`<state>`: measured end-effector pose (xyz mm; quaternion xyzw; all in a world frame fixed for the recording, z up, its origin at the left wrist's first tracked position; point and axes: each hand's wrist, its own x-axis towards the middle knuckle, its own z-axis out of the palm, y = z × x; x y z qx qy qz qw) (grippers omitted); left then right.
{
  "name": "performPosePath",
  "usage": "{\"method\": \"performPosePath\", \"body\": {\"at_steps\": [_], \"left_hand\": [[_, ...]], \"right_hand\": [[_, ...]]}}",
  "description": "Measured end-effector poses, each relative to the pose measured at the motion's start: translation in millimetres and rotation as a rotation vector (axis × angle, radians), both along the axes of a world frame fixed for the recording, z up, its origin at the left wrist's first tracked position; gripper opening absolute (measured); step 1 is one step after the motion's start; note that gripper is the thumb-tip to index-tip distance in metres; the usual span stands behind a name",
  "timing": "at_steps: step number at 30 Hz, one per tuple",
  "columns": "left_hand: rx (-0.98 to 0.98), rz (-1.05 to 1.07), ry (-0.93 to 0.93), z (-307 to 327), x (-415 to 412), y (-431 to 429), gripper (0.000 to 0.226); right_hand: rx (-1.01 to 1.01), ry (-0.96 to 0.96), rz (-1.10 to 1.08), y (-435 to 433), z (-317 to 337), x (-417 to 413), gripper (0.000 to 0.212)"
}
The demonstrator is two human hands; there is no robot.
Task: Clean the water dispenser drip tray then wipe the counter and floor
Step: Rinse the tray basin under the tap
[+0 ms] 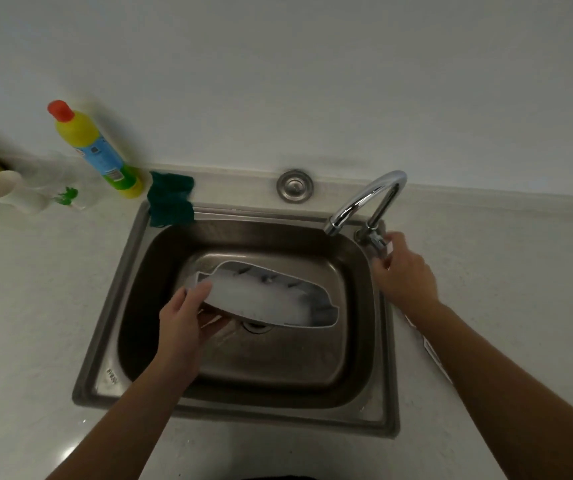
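Observation:
The white drip tray hangs tilted over the basin of the steel sink, its inside covered in foam. My left hand grips the tray's left end, thumb on top. My right hand is closed around the handle at the base of the chrome tap, at the sink's back right corner. No water is seen coming from the spout. A dark green sponge cloth lies on the sink's back left corner.
A yellow detergent bottle with a red cap leans against the wall at the back left. White paper cups lie beside it on the pale counter. A round steel plug sits behind the sink.

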<state>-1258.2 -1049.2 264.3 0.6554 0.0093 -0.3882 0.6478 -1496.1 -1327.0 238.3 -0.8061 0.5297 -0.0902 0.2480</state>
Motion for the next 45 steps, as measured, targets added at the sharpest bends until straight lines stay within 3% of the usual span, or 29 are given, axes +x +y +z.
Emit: {"method": "performPosePath", "body": {"at_steps": [2, 7, 15, 18, 23, 27, 32, 37, 40, 45], "left_hand": [[-0.023, 0.064, 0.088, -5.7, 1.1, -4.3, 0.028], [-0.031, 0.134, 0.206, -15.2, 7.3, -18.1, 0.028], [-0.049, 0.138, 0.2, -24.2, 17.9, -30.6, 0.034], [-0.079, 0.154, 0.216, -24.5, 18.5, -31.6, 0.026], [-0.106, 0.191, 0.27, -21.1, 14.8, -36.7, 0.032], [-0.114, 0.171, 0.293, -23.1, 10.4, -43.1, 0.03], [-0.083, 0.111, 0.361, -32.1, 1.2, -55.5, 0.039], [0.066, -0.025, 0.328, -45.3, -5.5, -75.4, 0.035], [0.269, -0.179, 0.159, -57.6, -4.8, -84.8, 0.02], [0.296, -0.211, 0.005, -59.8, 2.4, -96.7, 0.012]], "right_hand": [[0.003, 0.033, -0.052, -21.7, 0.3, 10.6, 0.034], [0.002, 0.27, -0.09, -57.0, -9.5, 25.0, 0.018], [-0.158, 0.343, 0.029, -47.8, -26.7, 25.7, 0.01], [-0.164, 0.356, 0.049, -43.1, -28.3, 26.1, 0.01], [0.013, 0.192, 0.04, -35.2, -20.6, 17.2, 0.013], [0.364, -0.088, -0.042, -5.4, 0.6, 9.3, 0.046], [0.685, -0.452, -0.278, 35.3, 25.8, 9.8, 0.032], [0.517, -0.592, -0.327, 50.9, 53.3, -1.5, 0.015], [0.374, -0.603, -0.277, 58.2, 63.6, -7.0, 0.014], [0.364, -0.586, -0.318, 69.6, 52.4, -16.3, 0.039]]}}
